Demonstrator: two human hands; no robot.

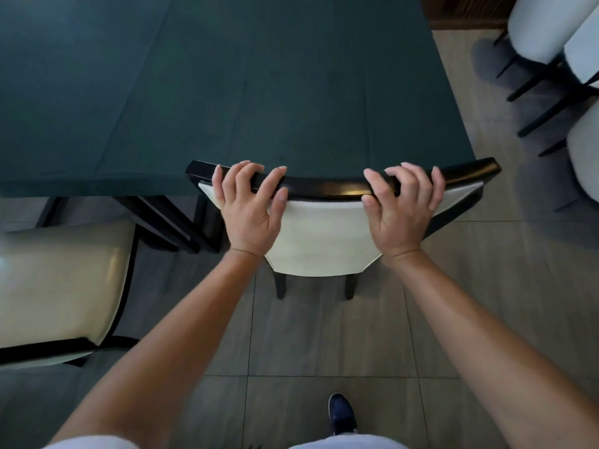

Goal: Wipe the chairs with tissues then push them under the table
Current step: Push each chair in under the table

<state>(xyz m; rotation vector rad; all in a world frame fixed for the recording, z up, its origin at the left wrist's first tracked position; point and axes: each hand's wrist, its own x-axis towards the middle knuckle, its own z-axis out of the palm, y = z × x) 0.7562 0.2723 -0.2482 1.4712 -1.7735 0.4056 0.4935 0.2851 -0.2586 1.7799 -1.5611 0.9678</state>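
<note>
**Two hands on a glossy chair rail**

Both the left hand (249,202) and right hand (403,206) curl their grip around the curved black rail of a cream-padded chair (319,241), tucked against the green-clothed table (227,92) on grey floor tiles (324,338).

I note a grey tiled floor (324,335) with thin dark grout lines running beneath everything. One dark blue shoe (342,413) stands on a tile at the lower centre, toe pointing up-frame. A strip of brown slatted wood panelling (466,11) sits at the top right, meeting the floor.
</note>
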